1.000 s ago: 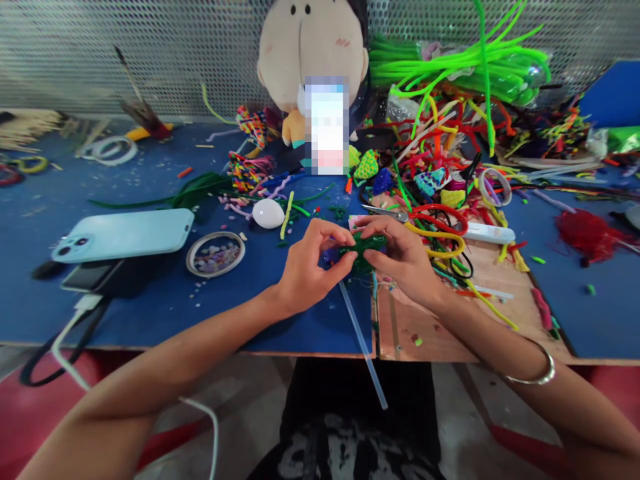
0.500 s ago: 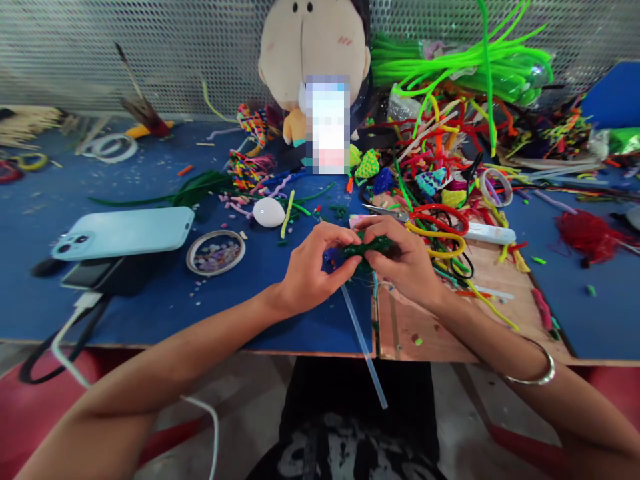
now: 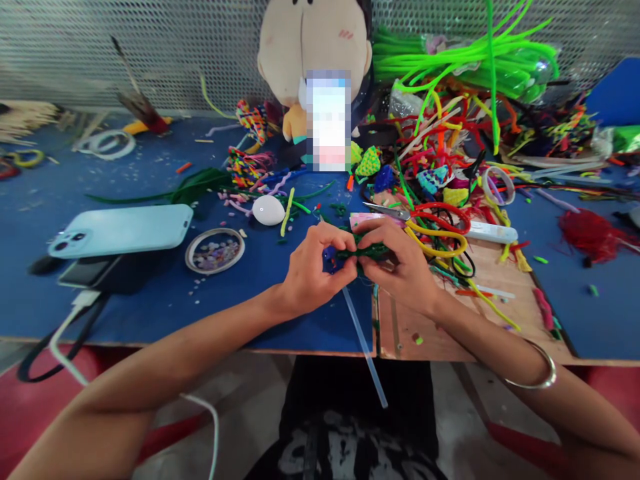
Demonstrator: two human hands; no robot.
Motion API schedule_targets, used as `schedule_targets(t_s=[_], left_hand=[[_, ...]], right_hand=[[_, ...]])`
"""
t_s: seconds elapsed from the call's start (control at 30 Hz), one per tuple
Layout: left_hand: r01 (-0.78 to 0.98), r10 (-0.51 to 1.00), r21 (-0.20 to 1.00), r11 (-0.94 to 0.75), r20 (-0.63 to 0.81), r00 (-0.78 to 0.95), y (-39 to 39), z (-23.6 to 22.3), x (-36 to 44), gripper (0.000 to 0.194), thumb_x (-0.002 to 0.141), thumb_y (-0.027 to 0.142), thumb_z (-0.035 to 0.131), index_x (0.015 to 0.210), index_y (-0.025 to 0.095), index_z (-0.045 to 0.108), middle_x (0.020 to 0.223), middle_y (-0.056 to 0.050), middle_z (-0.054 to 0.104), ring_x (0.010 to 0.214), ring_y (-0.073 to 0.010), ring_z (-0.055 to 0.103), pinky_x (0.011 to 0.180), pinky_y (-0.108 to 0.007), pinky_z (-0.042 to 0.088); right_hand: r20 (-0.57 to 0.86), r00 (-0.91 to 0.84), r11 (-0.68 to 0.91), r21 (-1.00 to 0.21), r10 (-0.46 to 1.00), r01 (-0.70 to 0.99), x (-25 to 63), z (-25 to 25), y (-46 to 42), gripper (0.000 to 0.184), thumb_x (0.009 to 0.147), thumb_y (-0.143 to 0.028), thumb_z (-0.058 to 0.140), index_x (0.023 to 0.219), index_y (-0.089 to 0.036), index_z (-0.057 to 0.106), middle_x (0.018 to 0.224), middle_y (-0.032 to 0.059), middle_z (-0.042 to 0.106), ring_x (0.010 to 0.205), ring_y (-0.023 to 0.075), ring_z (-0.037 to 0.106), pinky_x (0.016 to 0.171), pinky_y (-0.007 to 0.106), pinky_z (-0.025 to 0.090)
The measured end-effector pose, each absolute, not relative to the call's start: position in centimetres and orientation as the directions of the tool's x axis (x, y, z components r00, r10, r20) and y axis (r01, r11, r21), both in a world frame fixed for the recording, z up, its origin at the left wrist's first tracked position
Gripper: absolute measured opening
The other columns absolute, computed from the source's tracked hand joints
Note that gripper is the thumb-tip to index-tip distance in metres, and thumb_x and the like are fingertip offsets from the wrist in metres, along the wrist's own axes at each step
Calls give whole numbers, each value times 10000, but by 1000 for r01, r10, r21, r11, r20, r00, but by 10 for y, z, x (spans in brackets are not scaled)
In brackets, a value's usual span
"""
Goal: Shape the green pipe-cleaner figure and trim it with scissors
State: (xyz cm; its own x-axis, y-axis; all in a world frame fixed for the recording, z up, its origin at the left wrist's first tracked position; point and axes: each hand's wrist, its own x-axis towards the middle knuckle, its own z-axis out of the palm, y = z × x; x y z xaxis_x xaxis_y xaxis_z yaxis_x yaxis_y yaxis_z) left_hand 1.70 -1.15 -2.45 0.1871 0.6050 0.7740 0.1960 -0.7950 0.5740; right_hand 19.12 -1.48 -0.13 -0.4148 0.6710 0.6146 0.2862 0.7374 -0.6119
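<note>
Both of my hands meet over the middle of the blue table (image 3: pixel 150 307). My left hand (image 3: pixel 313 270) pinches one end of a dark green pipe-cleaner piece (image 3: pixel 361 252); its fingers are curled closed around it. My right hand (image 3: pixel 400 263) grips the other end, thumb and fingers pressed together. The green piece stretches between the two hands, just above the table surface. A silver bangle (image 3: pixel 535 377) sits on my right wrist. A clear glue stick (image 3: pixel 364 350) lies under my hands and juts past the table edge.
A light blue phone (image 3: pixel 120 230) lies on a dark device at left, with a round tin of beads (image 3: pixel 215 251) and a white egg shape (image 3: pixel 269 210) nearby. Scissors (image 3: pixel 420 217) and a heap of coloured pipe cleaners (image 3: pixel 450 153) fill the right. A plush doll (image 3: pixel 315 47) stands behind.
My hands have stayed in place while the fingers worked the green piece; it now looks thinner and more stretched between them. The view has shifted slightly.
</note>
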Motion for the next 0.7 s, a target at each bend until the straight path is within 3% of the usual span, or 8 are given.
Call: schedule_targets(t_s=[0.33,0.7], left_hand=[[190,543,511,-838,812,215,-4,-25,15,397,756,39,630,1058,225,453,962,-16,599,900,-117,622,756,-240,530],[247,557,506,-826,800,224,-4,-24,15,311,796,49,592,988,223,421,894,17,581,816,-79,621,730,-211,546]], right_hand=[[577,-326,662,-679,749,318,190,4,-16,150,840,-163,558,977,-222,540,1058,56,615,1030,174,600,862,349,495],[606,-360,705,-604,709,371,190,4,-16,201,816,-97,563,971,-225,572,1049,47,629,1057,174,594,919,352,483]])
